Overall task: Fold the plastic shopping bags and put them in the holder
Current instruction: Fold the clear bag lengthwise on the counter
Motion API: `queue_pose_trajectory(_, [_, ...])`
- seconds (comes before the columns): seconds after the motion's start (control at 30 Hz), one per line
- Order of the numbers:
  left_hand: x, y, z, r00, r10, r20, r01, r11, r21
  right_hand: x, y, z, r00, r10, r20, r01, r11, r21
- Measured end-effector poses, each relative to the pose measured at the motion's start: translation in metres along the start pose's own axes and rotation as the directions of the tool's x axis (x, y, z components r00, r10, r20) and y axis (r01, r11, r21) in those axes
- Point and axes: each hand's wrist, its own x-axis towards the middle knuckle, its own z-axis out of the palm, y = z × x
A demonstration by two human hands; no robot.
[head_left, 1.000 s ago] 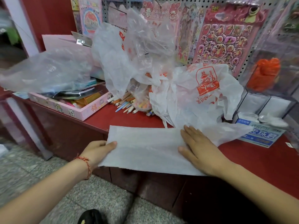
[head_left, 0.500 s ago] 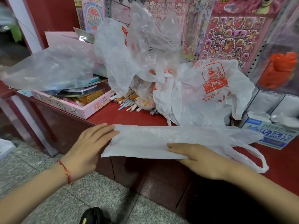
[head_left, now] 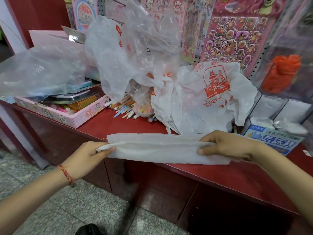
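A white plastic bag (head_left: 157, 148), folded into a long narrow strip, lies along the front edge of the red counter (head_left: 211, 173). My left hand (head_left: 88, 156) pinches its left end between thumb and fingers. My right hand (head_left: 227, 145) grips the strip near its right end, fingers curled over the fold. Behind the strip sits a heap of loose bags: a white one with a red print (head_left: 208, 99) and crumpled clear ones (head_left: 132, 53). At the far right stands a clear acrylic box (head_left: 286, 97) with an orange bag (head_left: 281, 75) inside.
A pink tray (head_left: 71, 116) of stationery sits at the left under a clear bag (head_left: 39, 72). Pencils (head_left: 125, 109) lie under the heap. A blue-and-white box (head_left: 274, 139) lies by my right hand. A pegboard of sticker sheets (head_left: 235, 33) stands behind.
The bag has been folded once more lengthwise into a narrower strip. Both hands went from pressing flat on it to gripping its ends, the right hand sliding toward the right end.
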Motion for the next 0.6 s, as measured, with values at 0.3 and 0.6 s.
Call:
queue_pose_trajectory(0.3, [0.012,0.007,0.004,0.938,-0.343,-0.040,0.321,0.909,-0.265,-0.013,0.028,-0.012,0.976,0.164,-0.143,-0.144,0.979,0.145])
queue_pose_trajectory(0.6, [0.017,0.029,0.018,0.699,-0.711,0.076,0.526,0.438,-0.729,-0.018,0.033,0.006,0.942,0.215,-0.257,-0.178,0.971,0.160])
